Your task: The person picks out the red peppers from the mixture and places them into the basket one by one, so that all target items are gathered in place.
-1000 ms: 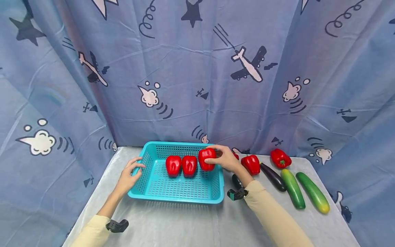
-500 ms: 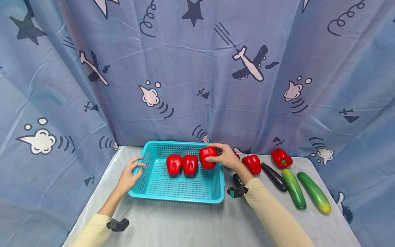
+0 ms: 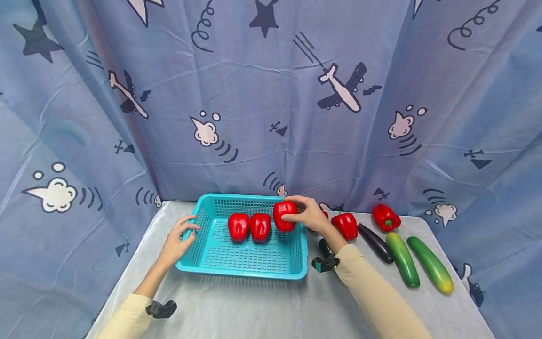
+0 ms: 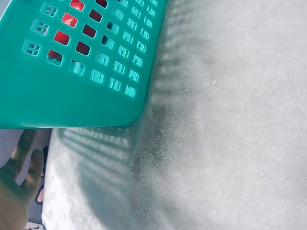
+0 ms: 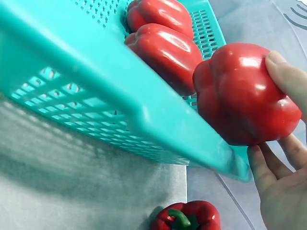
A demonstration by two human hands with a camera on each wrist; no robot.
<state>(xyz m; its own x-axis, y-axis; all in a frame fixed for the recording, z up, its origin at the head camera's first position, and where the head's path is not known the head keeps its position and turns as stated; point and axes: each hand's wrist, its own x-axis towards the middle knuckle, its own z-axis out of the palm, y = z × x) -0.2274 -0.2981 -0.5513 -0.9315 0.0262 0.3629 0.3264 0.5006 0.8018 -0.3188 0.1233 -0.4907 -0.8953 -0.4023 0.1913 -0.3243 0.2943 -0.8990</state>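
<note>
My right hand (image 3: 311, 216) holds a glossy red bell pepper (image 3: 285, 216) over the right end of a turquoise plastic basket (image 3: 241, 273). The right wrist view shows the thumb on one side of this pepper (image 5: 244, 93) and fingers beneath it, close above the rim. Two more red bell peppers, a left one (image 3: 238, 227) and a right one (image 3: 260, 227), lie side by side inside the basket. At the basket's left rim is my left hand (image 3: 174, 242), its fingers loosely bent and reaching over the edge, thumb apart.
Right of the basket lie a red bell pepper (image 3: 346, 226), an eggplant (image 3: 375, 242), another red pepper (image 3: 386, 217) and two green cucumbers, one inner (image 3: 402, 259) and one outer (image 3: 430, 264). My right forearm partly covers a dark vegetable (image 3: 325, 248). A patterned curtain (image 3: 254, 117) hangs behind.
The pepper in my right hand has risen very slightly. Otherwise both hands and the basket stay in place.
</note>
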